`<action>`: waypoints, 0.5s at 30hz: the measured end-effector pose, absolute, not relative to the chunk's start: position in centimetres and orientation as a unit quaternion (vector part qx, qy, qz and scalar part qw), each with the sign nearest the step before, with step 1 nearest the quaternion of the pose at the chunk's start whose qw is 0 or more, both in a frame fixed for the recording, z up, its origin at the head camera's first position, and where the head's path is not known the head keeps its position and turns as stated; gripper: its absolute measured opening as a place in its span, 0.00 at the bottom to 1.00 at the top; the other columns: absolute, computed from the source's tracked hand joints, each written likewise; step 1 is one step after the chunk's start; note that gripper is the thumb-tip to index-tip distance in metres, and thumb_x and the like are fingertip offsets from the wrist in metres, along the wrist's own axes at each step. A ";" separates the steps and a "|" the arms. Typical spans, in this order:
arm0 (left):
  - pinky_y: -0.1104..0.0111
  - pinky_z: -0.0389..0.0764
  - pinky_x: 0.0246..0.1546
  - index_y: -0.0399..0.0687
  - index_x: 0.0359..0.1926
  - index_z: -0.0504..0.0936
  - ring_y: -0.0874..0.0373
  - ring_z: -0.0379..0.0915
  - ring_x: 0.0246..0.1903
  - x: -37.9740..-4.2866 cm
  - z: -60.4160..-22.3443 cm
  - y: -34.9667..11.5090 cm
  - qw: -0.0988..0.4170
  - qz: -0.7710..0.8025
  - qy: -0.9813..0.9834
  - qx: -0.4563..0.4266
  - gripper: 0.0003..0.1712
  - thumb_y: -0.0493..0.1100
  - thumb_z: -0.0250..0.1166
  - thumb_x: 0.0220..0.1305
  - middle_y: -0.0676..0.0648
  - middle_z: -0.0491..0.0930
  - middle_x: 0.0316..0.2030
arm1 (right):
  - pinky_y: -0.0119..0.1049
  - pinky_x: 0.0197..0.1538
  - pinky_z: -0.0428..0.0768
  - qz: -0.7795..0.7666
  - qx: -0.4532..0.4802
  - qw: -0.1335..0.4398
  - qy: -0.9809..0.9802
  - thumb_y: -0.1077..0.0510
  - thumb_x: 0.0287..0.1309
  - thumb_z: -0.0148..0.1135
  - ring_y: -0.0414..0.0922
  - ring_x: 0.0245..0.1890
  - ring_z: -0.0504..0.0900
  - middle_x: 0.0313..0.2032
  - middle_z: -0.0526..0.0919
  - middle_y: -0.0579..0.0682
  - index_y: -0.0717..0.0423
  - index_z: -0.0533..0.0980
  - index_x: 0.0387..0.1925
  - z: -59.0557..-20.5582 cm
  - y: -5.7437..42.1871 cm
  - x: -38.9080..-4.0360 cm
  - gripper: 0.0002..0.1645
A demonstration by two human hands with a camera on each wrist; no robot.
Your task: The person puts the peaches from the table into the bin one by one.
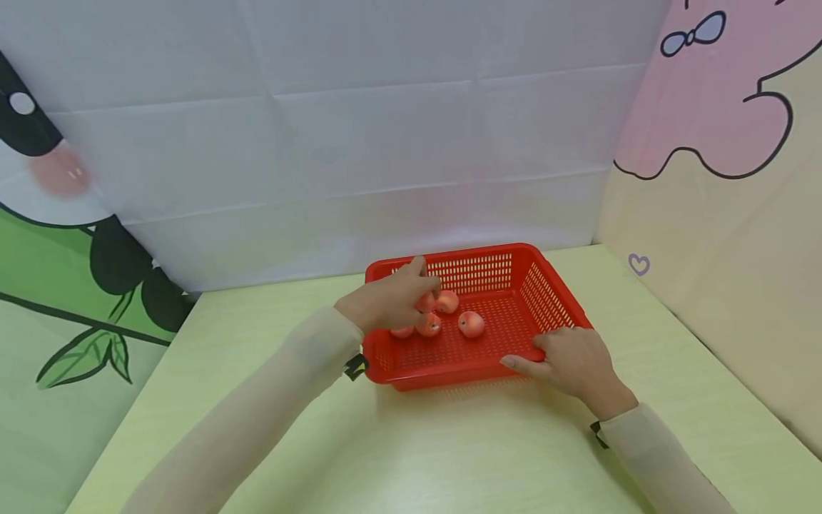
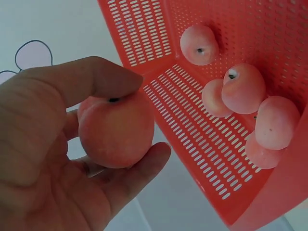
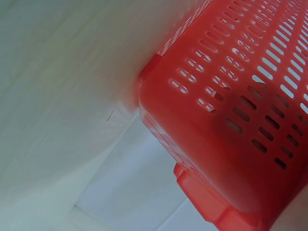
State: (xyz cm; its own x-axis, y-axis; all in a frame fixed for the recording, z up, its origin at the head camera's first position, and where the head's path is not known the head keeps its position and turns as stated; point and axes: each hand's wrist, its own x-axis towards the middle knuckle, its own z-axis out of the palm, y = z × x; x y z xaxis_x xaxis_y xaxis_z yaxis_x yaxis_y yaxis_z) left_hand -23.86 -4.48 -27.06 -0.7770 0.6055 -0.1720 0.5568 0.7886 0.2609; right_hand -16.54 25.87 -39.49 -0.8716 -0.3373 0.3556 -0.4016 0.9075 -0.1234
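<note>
My left hand is over the left part of a red plastic basket. In the left wrist view, its thumb and fingers grip a reddish peach beside the basket's slotted wall. Several more peaches lie inside the basket, among them a lone peach near the middle and a peach in the cluster. My right hand holds the basket's front right corner, thumb along the rim. The right wrist view mostly shows the basket's outer wall; the right fingers are largely hidden there.
The basket stands on a pale wood-look table, towards its back edge. Behind it hangs a white creased cloth. A cream panel with a pink cartoon rises on the right, and a cartoon panel on the left.
</note>
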 end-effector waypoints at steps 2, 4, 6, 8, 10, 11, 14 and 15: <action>0.65 0.82 0.44 0.53 0.55 0.81 0.56 0.74 0.48 -23.9 -27.2 -4.2 0.132 0.089 0.938 0.307 0.19 0.48 0.76 0.68 0.48 0.69 0.51 | 0.34 0.24 0.54 0.098 0.193 0.169 -0.962 0.18 0.64 0.55 0.36 0.17 0.53 0.14 0.52 0.37 0.44 0.59 0.14 -39.6 25.9 -16.6 0.42; 0.65 0.82 0.46 0.51 0.56 0.80 0.56 0.74 0.49 -24.0 -27.4 -3.9 0.135 0.076 0.939 0.308 0.20 0.49 0.76 0.68 0.49 0.71 0.50 | 0.34 0.24 0.54 0.098 0.193 0.171 -0.961 0.18 0.64 0.55 0.36 0.17 0.53 0.14 0.52 0.37 0.44 0.59 0.14 -39.6 25.9 -16.5 0.42; 0.65 0.83 0.48 0.50 0.57 0.80 0.56 0.73 0.49 -23.9 -27.5 -3.8 0.138 0.066 0.941 0.303 0.23 0.51 0.76 0.67 0.51 0.73 0.49 | 0.34 0.24 0.54 0.097 0.193 0.172 -0.961 0.18 0.64 0.56 0.36 0.17 0.53 0.14 0.52 0.37 0.44 0.59 0.14 -39.7 25.9 -16.6 0.42; 0.65 0.83 0.48 0.51 0.56 0.80 0.57 0.74 0.49 -23.9 -27.6 -3.7 0.140 0.063 0.942 0.300 0.23 0.52 0.77 0.66 0.52 0.76 0.47 | 0.34 0.24 0.55 0.095 0.192 0.170 -0.962 0.19 0.64 0.58 0.36 0.17 0.53 0.14 0.53 0.37 0.44 0.59 0.14 -39.7 25.9 -16.5 0.42; 0.66 0.84 0.45 0.52 0.54 0.81 0.57 0.76 0.47 -23.9 -27.7 -3.7 0.147 0.070 0.942 0.292 0.21 0.52 0.77 0.66 0.53 0.78 0.44 | 0.34 0.24 0.55 0.092 0.190 0.166 -0.963 0.20 0.64 0.59 0.36 0.17 0.54 0.13 0.53 0.38 0.44 0.60 0.14 -39.7 25.9 -16.5 0.41; 0.66 0.84 0.43 0.52 0.53 0.82 0.57 0.77 0.46 -23.9 -27.8 -3.6 0.154 0.078 0.942 0.288 0.20 0.51 0.77 0.66 0.53 0.79 0.43 | 0.34 0.24 0.56 0.091 0.189 0.164 -0.964 0.20 0.63 0.60 0.36 0.16 0.54 0.13 0.54 0.38 0.44 0.60 0.14 -39.7 25.9 -16.5 0.41; 0.68 0.84 0.40 0.54 0.52 0.83 0.57 0.78 0.44 -24.0 -28.0 -3.5 0.172 0.092 0.942 0.274 0.17 0.50 0.76 0.67 0.52 0.81 0.40 | 0.34 0.24 0.55 0.092 0.189 0.164 -0.964 0.21 0.63 0.61 0.36 0.16 0.54 0.13 0.53 0.38 0.44 0.60 0.14 -39.6 25.9 -16.5 0.41; 0.68 0.83 0.39 0.55 0.53 0.84 0.56 0.79 0.42 -24.0 -28.0 -3.5 0.179 0.096 0.942 0.269 0.16 0.49 0.76 0.68 0.52 0.82 0.39 | 0.34 0.24 0.55 0.093 0.190 0.166 -0.963 0.21 0.63 0.61 0.36 0.17 0.53 0.13 0.53 0.38 0.44 0.60 0.14 -39.6 25.9 -16.5 0.41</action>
State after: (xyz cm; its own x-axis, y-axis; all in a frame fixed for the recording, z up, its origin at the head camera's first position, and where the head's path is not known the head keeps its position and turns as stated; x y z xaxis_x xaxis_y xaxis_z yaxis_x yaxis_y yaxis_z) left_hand -24.01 -3.53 -28.01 -0.7917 0.5403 -0.2851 0.4717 0.8372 0.2769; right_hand -16.53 25.89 -39.62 -0.8733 -0.3343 0.3544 -0.3960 0.9108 -0.1168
